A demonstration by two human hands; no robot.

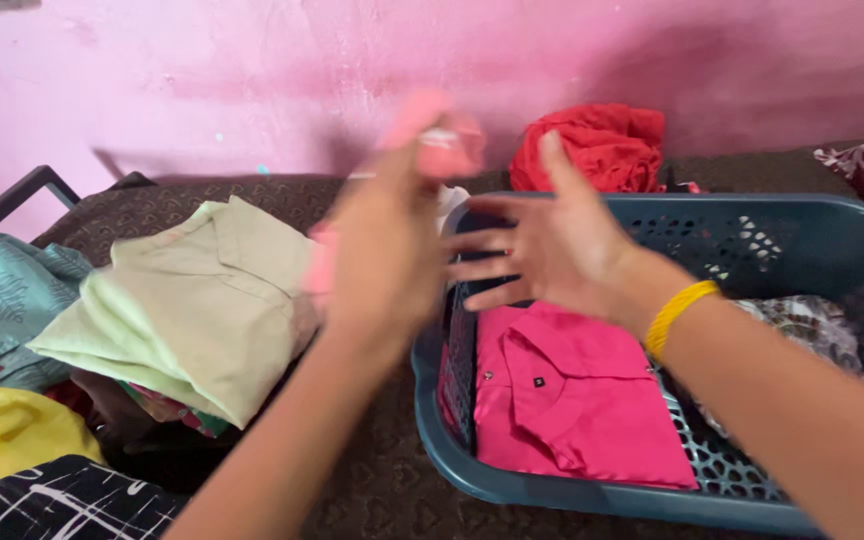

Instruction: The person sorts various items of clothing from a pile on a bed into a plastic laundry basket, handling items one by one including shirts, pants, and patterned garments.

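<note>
— Pink plaster wall [202, 60] behind, dark brown patterned bed cover [372, 480] below. What is in the hands?

— A small pale pink cloth [437, 135], blurred by motion, is raised in front of the wall at the centre of the view. The left hand [382, 260] has its fingers [407, 170] closed round the lower part of it; the cloth's shape cannot be made out through the blur.

— And the other hand?

— The right hand [552, 245] is just beside it, palm open, fingers [482, 240] spread and holding nothing, with a yellow band [679, 315] on the wrist. It hovers over the near corner of a blue-grey plastic laundry basket [752, 220].

— What lies in the basket?

— A bright pink collared shirt [572, 400], folded flat against the perforated floor, and a patterned fabric [812, 325] towards the right.

— Around it?

— A crumpled red garment [597, 145] behind the basket by the wall. To the left, a pile: a pale green shirt [192, 310] on top, a teal cloth [2, 300] beside it, a yellow garment [7, 435] and a black-and-white print [62, 505] at the near edge.
</note>
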